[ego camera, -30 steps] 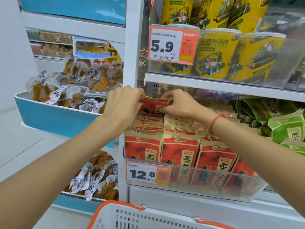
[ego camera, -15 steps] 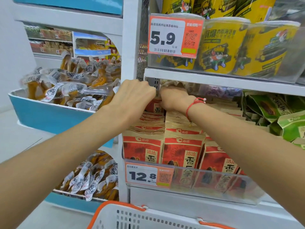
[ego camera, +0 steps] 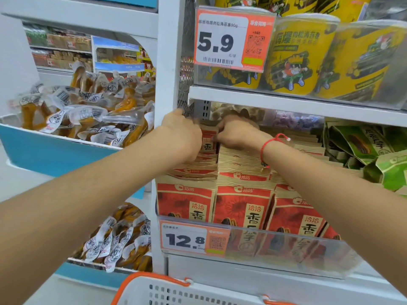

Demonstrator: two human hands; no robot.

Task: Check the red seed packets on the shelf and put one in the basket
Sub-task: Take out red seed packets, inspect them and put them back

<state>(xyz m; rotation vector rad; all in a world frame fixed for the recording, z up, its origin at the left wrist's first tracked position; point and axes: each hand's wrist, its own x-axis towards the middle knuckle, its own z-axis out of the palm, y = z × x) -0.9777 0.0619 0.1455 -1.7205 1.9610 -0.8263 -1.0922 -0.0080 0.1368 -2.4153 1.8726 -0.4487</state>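
Red seed packets (ego camera: 242, 203), kraft-brown tops, upright rows; both hands at rear packet (ego camera: 208, 143).

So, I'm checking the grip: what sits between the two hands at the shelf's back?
Head view: an upright red seed packet between left hand and right hand.

Bare forearms; red string bracelet (ego camera: 267, 146) on right wrist.

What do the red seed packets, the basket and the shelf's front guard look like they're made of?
Red seed packets: apparently matte kraft-style paper, with tan, crinkled top edges and red print. Basket: likely moulded plastic, white perforated wall with an orange rim. Front guard: clear, glossy plastic; packets show through it, slightly hazed.
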